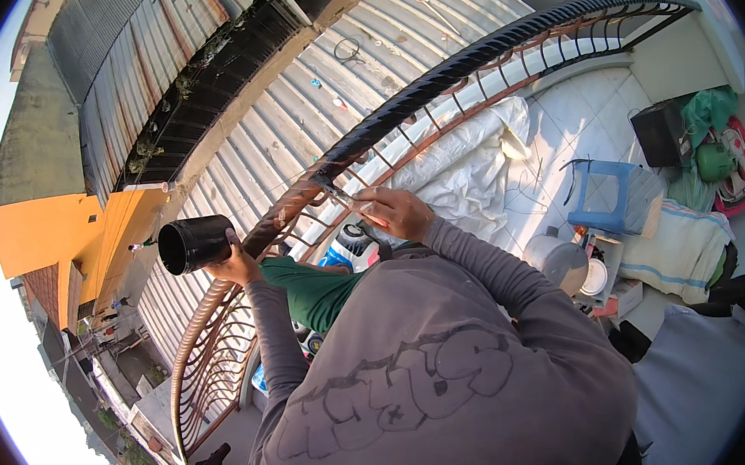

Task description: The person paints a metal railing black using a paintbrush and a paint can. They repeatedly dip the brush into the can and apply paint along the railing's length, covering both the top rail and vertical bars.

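Paintbrush [340, 195], near picture centre at about 11 o'clock, bristles touching the twisted top rail of the balcony railing [464, 61], where black coating meets bare rusty metal. Right hand [397, 213] fingers clenched around its handle. Left hand [235, 264], at 9 o'clock, grasps a black cup [194, 244] beyond the rail. White sheet [464, 167] on tiled floor [587, 103], 1 o'clock.
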A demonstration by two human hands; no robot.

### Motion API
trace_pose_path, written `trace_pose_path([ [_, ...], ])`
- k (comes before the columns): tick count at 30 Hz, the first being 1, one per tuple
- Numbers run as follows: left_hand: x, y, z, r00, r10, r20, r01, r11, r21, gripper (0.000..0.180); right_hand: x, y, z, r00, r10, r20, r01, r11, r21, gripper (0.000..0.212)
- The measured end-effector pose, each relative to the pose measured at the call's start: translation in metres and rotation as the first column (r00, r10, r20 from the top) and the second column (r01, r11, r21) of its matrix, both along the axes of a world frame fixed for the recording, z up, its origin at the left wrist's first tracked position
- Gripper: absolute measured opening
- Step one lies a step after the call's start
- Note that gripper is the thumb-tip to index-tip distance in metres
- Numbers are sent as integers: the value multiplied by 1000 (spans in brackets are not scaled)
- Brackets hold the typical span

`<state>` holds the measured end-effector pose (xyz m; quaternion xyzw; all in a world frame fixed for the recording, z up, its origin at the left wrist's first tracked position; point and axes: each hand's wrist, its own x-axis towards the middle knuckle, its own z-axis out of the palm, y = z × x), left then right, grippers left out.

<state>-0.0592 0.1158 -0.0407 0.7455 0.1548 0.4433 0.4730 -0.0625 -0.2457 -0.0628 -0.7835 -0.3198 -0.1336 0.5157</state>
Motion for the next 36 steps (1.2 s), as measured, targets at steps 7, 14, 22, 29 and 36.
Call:
trace_pose_path([
  [7,-2,2,-6,999,37,-14,-36,999,32,84,20,-83,13,786,-617,-13,616,783,82,13],
  [14,-2,4,-2,997,25,-68,-23,999,33,85,-5,5,1,988,-3,157,3,1000,4,20],
  [22,-2,14,-9,999,-26,-28,27,999,45,84,12,-75,-3,734,-678,-38,670,713,206,13],
  [29,2,9,1,997,-13,-81,21,995,93,79,-2,-1,-9,995,-55,82,48,995,89,26],
  [36,1,11,-3,997,80,-18,-72,959,275,82,15,-56,-6,721,-683,-118,692,698,186,13],
])
